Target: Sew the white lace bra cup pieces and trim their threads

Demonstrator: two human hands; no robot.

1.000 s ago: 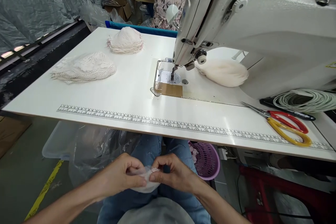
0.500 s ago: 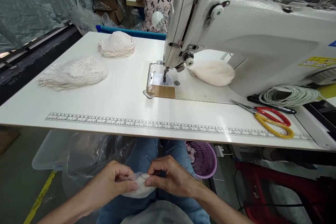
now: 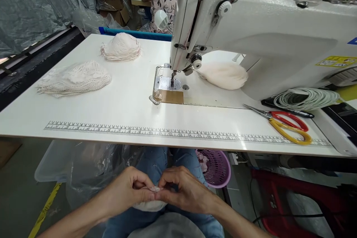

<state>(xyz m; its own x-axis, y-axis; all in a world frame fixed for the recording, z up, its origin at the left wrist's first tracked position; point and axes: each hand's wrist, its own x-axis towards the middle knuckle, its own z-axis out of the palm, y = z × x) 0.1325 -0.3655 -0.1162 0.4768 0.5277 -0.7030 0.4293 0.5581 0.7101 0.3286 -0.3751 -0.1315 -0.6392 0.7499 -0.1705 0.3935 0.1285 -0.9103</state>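
Observation:
Over my lap, a small piece of white fabric (image 3: 150,206) with a lacy edge is pinched between both hands. My left hand (image 3: 136,192) is closed on its left side, thumb and fingers pressed together. From the right, my right hand (image 3: 178,189) pinches the same edge, and the fingertips of both hands nearly meet. The rest of the cloth hangs below the fingers, partly hidden by them. Beyond the table edge stands a white sewing machine (image 3: 251,29), with its presser foot (image 3: 172,81) above the needle plate.
On the white table (image 3: 125,111) lie a lace-edged fabric stack (image 3: 75,78), another fabric stack (image 3: 121,47), cream fabric pieces (image 3: 225,75), scissors (image 3: 290,124) and a coiled cord (image 3: 306,100). Below are a purple basket (image 3: 220,171) and a red stool (image 3: 279,197). A person (image 3: 164,0) is behind.
My left hand has moved right, bringing its fingertips close to those of my right hand. Less of the fabric's lacy edge shows between them. The view has shifted slightly.

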